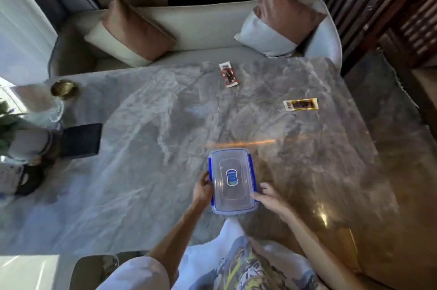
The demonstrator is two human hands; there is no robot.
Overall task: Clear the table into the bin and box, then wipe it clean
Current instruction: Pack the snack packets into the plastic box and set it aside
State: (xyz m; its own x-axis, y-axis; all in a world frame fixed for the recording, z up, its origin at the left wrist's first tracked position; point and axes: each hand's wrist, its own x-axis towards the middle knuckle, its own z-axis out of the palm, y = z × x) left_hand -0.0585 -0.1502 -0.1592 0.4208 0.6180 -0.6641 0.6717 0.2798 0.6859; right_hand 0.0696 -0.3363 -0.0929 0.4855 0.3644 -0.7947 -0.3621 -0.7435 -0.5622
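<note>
Box [232,181]: clear plastic, rectangular, blue clip latches along its edges, lid on, small blue label at the lid's centre. Sits on the table [146,171] near the front edge, directly ahead of the person.

Left hand [203,189]: curled against the box's left long side, thumb near the blue latch, fingers closed on the edge.

Right hand [266,196]: fingers on the box's near right corner, gripping the rim; the other fingers loosely spread over the table beside it.

Table: grey marble-pattern top, glossy, with an orange streak of reflected light just beyond the box.

Red wrapper [228,75]: small snack packet, red and white, lying flat toward the far edge, well apart from the box.

Yellow wrapper [300,104]: snack packet with dark centre and white barcode end, lying flat at far right, apart from the red one.

Dark phone [81,140]: flat on the left part of the table.

Brass dish [63,87]: small, round, at far left corner.

Plant [9,122]: green foliage at left edge, blurred glass items beside it.

Sofa [196,27]: pale, beyond the table, with two brown-and-cream cushions [132,29].
</note>
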